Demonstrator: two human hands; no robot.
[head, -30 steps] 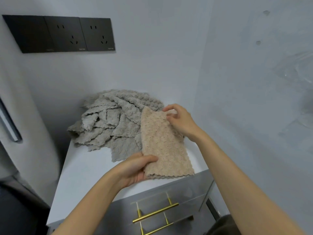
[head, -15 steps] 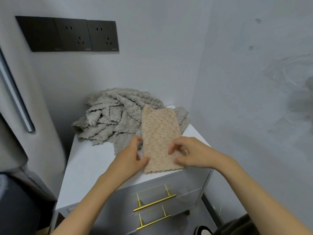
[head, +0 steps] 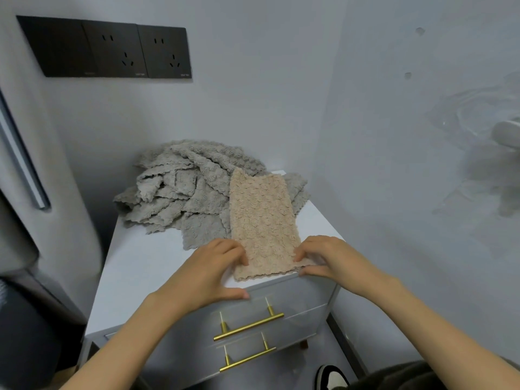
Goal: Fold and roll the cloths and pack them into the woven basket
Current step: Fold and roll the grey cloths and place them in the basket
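A beige textured cloth (head: 261,220), folded into a long strip, lies flat on the white cabinet top (head: 146,266), its near end at the front edge. My left hand (head: 208,274) has bent fingertips on the strip's near left edge, with the thumb stretched along the cabinet's front edge, apart from the cloth. My right hand (head: 329,257) pinches the near right corner between fingers and thumb. Behind and to the left of the strip lies a crumpled heap of grey cloths (head: 180,192). No woven basket is in view.
The cabinet stands in a corner, with walls close behind and to the right. Two drawers with gold bar handles (head: 249,326) face me. Black wall sockets (head: 112,49) hang above. A shoe (head: 332,377) shows on the floor at bottom right.
The beige strip went from held up in the air to lying flat on the cabinet. My right hand came from its far end to the near right corner, and both hands spread to its sides.
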